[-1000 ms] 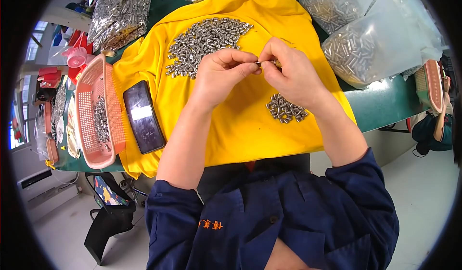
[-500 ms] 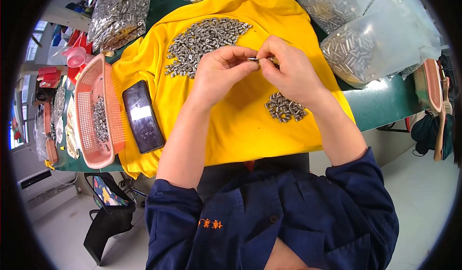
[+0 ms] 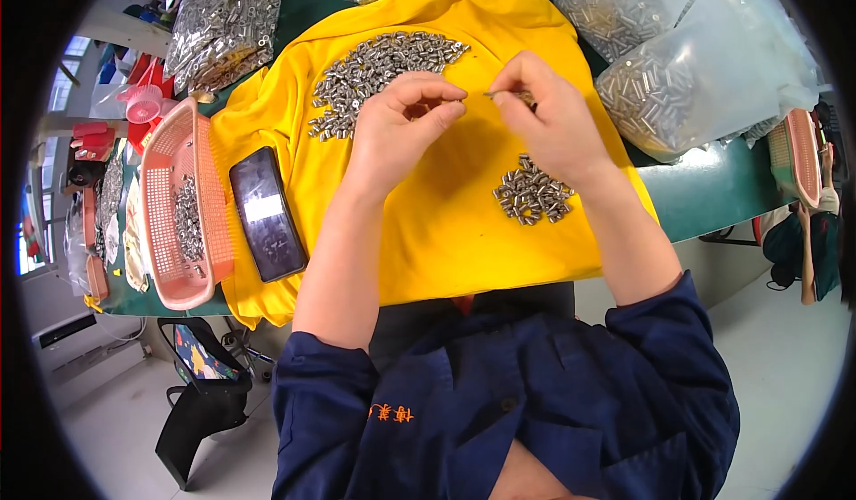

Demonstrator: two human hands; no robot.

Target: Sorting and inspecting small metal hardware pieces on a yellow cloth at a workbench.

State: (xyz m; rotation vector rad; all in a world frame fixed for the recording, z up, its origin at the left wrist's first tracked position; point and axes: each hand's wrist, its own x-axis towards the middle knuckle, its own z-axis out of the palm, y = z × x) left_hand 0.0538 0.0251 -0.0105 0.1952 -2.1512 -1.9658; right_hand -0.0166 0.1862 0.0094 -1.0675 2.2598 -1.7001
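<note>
My left hand (image 3: 401,130) is held above the yellow cloth (image 3: 446,241), thumb and forefinger brought together. Whatever may sit between those fingertips is too small to make out. A short gap separates it from my right hand (image 3: 553,125), which pinches a thin pin-like piece (image 3: 489,95) with its tip pointing left. Something brass-coloured shows beneath the right fingers. Behind my left hand spreads a large pile of short metal sleeves (image 3: 383,63). Close to my right wrist lies a smaller pile of the same sleeves (image 3: 533,192).
A pink basket (image 3: 214,232) holding some metal parts stands at the left, beside a black phone (image 3: 267,214). Clear bags of metal parts stand at the back left (image 3: 223,27) and right (image 3: 655,99). The green table (image 3: 704,192) shows past the cloth.
My hands have drawn apart. Before, they met at a small metal piece between their fingertips; now my right hand is slightly farther right and the pin-like tip shows free.
</note>
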